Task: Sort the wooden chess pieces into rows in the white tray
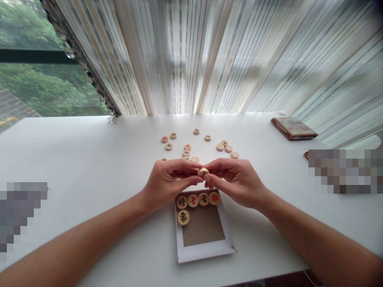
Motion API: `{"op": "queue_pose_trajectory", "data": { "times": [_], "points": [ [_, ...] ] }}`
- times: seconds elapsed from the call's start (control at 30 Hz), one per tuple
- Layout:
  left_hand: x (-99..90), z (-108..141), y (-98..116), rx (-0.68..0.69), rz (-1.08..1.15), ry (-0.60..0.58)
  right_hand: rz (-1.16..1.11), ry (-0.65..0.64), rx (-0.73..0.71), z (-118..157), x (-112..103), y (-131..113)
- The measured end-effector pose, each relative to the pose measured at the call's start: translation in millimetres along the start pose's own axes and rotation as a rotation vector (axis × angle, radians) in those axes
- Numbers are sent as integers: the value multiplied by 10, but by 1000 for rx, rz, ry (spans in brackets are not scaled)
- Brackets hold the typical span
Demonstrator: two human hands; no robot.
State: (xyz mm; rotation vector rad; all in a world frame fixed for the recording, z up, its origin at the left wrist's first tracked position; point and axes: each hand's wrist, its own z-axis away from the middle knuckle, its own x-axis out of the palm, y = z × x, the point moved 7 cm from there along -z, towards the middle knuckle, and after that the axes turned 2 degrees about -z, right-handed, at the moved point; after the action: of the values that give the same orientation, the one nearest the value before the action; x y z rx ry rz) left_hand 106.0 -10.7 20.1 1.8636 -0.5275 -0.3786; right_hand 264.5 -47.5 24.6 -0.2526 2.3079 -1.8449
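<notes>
Between the fingertips of both hands is a round wooden Chinese chess piece (202, 172), tilted, with a red mark partly showing. My left hand (172, 177) pinches it from the left and my right hand (231, 177) from the right. Just below the hands lies a shallow white box (206, 252) with a brown bottom. Along its far side runs a row of pieces with red and black characters, among them a red-marked piece (214, 198). A black-marked piece (183, 217) lies under that row at the left wall.
Several loose chess pieces (186, 153) are scattered on the white table (119, 159) beyond the hands, some face down (235, 154). A flat brown-edged box (293, 128) lies at the far right. String curtains (179, 59) hang behind the table. Blurred-out patches cover both sides.
</notes>
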Motion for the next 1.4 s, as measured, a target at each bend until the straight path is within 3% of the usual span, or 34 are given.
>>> {"op": "queue_pose_trajectory", "data": {
  "times": [0.3, 0.73, 1.2, 1.4],
  "points": [
    [-22, -2, -76, -52, 116, 11, 169, 54, -281, 27, -84, -78],
    [-7, -8, -99, -89, 161, 3, 312, 53, -377, 41, -51, -166],
    [25, -26, -60, -120, 226, -23, 195, 118, -193, 6, -138, -63],
    [10, -29, -64, -112, 166, -18, 174, 73, -126, -5, -98, -49]
  ]
}}
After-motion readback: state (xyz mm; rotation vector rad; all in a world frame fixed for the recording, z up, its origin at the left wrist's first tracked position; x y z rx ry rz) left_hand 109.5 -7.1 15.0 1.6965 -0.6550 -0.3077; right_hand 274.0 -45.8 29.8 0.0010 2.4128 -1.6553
